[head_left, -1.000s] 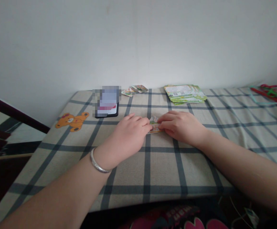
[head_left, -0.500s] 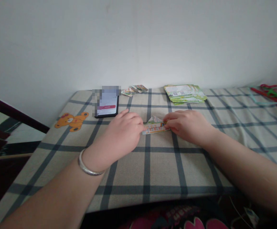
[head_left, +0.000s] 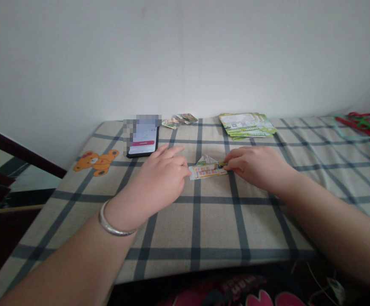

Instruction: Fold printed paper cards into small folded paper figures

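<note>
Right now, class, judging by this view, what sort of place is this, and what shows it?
Probably a room at home: a checked tablecloth, a cartoon bear on it and a phone suggest a household setting.

The folded paper [head_left: 209, 171] bears orange, green and white print, the tablecloth [head_left: 172, 221] is beige with a blue-grey check, the bear figure [head_left: 93, 162] orange-brown, the stack of leaflets [head_left: 247, 125] green and white, the phone [head_left: 143, 146] black-edged and partly crimson, the bracelet [head_left: 111, 230] silver, and the strands [head_left: 359, 123] red, green and pale turquoise.
</note>
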`<state>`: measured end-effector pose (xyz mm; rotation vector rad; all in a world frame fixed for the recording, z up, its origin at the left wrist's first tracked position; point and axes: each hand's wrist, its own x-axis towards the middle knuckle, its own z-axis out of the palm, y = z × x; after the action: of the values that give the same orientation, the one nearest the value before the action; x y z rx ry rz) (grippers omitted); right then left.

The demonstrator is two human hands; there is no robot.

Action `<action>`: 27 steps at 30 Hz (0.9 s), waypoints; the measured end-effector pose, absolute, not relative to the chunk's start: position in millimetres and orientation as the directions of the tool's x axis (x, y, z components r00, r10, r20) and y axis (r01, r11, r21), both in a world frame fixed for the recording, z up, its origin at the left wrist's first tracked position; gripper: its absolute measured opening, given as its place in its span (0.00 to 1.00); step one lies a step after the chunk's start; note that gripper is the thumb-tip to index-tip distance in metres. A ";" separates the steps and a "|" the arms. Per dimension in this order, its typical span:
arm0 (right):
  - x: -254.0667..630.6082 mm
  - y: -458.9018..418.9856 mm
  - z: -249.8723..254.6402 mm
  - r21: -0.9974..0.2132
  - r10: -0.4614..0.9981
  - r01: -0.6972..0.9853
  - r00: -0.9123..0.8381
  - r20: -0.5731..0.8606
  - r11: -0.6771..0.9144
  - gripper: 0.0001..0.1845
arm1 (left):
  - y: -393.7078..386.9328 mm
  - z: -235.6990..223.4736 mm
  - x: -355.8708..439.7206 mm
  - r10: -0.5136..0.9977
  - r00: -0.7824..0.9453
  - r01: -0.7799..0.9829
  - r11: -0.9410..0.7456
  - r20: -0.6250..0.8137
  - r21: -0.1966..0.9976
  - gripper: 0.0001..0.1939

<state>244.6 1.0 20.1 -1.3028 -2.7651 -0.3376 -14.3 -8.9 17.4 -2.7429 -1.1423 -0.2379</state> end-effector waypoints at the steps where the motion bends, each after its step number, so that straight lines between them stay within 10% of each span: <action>1: 244.8 1.1 20.3 0.169 0.757 0.770 -0.637 0.147 0.615 0.12 | -8.5 17.2 -14.6 0.685 0.697 0.712 -0.697 0.211 -0.087 0.16; 27: 242.6 16.6 4.8 -0.149 0.782 0.774 -0.577 0.235 0.615 0.11 | -0.5 4.4 -7.3 0.734 0.591 0.771 -0.636 0.336 0.032 0.08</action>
<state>242.6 16.6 4.8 -1.2667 -2.5651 0.0424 -7.3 -0.5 4.4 -2.6964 -1.2808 -0.4870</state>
